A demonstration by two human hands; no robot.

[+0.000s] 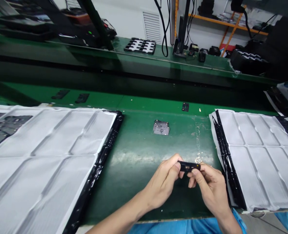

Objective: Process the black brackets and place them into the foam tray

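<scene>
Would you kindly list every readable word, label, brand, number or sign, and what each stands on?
None can be read.
Small black elongated part, held by left hand and right hand: no legible characters.
Flat grey piece on the green tabletop: any markings too small to read.

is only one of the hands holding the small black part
No, the left hand grips one end of the small black part and the right hand grips the other.

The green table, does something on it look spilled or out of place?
Yes, slightly: small bright specks lie scattered on the green table just beyond the right hand, beside a ragged pale strip. They break up the smoother surface like debris or residue, but are too small to identify.
</scene>
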